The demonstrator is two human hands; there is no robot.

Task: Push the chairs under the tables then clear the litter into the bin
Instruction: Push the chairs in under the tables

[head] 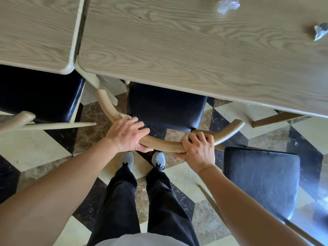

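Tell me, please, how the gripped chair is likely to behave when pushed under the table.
The chair is probably rigid, its curved back rail looking like solid wood. It likely slides easily on the glossy tiled floor. With left hand and right hand gripping the rail apart, it should hardly twist.

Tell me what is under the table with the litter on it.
A chair stands there, its dark seat partway under the near edge. The tabletop covers the seat's front and everything farther in.
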